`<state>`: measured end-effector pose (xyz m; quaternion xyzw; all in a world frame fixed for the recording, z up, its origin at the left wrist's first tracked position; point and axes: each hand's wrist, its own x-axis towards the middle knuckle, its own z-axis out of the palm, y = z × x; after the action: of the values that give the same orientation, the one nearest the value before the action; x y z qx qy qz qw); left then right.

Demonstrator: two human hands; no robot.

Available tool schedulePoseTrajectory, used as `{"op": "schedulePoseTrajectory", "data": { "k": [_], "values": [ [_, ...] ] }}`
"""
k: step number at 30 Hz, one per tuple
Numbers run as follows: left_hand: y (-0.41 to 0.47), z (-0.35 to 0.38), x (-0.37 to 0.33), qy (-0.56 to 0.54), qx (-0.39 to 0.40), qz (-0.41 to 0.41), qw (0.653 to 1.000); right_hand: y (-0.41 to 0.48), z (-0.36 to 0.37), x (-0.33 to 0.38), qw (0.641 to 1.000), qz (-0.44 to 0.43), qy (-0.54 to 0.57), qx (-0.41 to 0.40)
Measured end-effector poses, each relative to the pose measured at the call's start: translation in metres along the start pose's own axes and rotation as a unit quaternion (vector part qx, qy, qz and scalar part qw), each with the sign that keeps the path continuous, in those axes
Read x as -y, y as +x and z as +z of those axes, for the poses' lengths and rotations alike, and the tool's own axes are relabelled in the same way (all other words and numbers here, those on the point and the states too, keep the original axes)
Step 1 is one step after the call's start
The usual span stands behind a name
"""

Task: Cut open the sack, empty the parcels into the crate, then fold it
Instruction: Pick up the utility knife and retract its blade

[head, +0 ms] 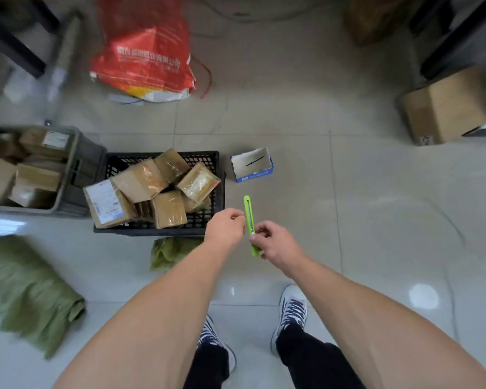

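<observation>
1. Gripping the lower end of a green utility knife (pixel 250 224), the right hand (pixel 275 244) was closed around the handle, with the tool pointed away from the body.
2. The left hand (pixel 226 227) was held just beside the knife, on its left, with fingertips curled toward the slider; whether they touched it could not be told.
3. Both hands were kept close together, above the tiled floor (pixel 348 220).
4. A black crate (pixel 218 197) was seen just left of and beyond the left hand, heaped with taped cardboard parcels (pixel 152 189).
5. A crumpled green sack (pixel 170 252) was found on the floor directly below the left forearm, against the near wall of the crate.
6. More green sacking (pixel 28 293) was spread flat well to the left of the hands.
7. A small open blue-and-white box (pixel 251 164) was placed beyond the hands, just right of the crate.
8. A grey bin (pixel 76 169) holding further parcels was set left of the crate.
9. A red woven bag (pixel 145 49) was seen far beyond the hands.
</observation>
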<state>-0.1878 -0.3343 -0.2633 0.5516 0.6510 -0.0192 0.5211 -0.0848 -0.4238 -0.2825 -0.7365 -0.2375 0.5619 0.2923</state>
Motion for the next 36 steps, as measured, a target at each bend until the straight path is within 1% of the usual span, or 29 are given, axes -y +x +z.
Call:
{"op": "schedulePoseTrajectory", "data": {
  "k": [4, 6, 9, 13, 16, 21, 26, 31, 36],
  "values": [
    [-0.075, -0.032, -0.066, -0.027, 0.020, 0.013, 0.999, -0.068, -0.038, 0.070, 0.999, -0.032, -0.014, -0.012],
    [-0.107, -0.046, -0.100, -0.035, 0.017, 0.026, 0.999, -0.097, -0.060, 0.104, 0.998, -0.050, -0.023, -0.027],
    [-0.155, -0.060, -0.155, -0.085, 0.014, 0.047, 0.995, -0.130, -0.095, 0.151, 0.995, -0.079, -0.038, -0.049],
    [-0.204, -0.066, -0.225, -0.175, 0.043, 0.051, 0.982, -0.167, -0.148, 0.199, 0.984, -0.111, -0.081, -0.111],
    [-0.229, -0.064, -0.264, -0.216, 0.062, 0.064, 0.972, -0.185, -0.181, 0.224, 0.974, -0.130, -0.108, -0.149],
    [-0.246, -0.059, -0.310, -0.228, 0.067, 0.090, 0.967, -0.202, -0.224, 0.255, 0.963, -0.151, -0.135, -0.179],
    [-0.243, -0.066, -0.343, -0.235, 0.071, 0.110, 0.963, -0.196, -0.245, 0.284, 0.959, -0.160, -0.133, -0.195],
    [-0.220, -0.082, -0.374, -0.242, 0.083, 0.116, 0.960, -0.172, -0.251, 0.315, 0.961, -0.156, -0.119, -0.197],
    [-0.178, -0.104, -0.414, -0.233, 0.073, 0.128, 0.961, -0.136, -0.258, 0.364, 0.960, -0.160, -0.110, -0.203]
  ]
}}
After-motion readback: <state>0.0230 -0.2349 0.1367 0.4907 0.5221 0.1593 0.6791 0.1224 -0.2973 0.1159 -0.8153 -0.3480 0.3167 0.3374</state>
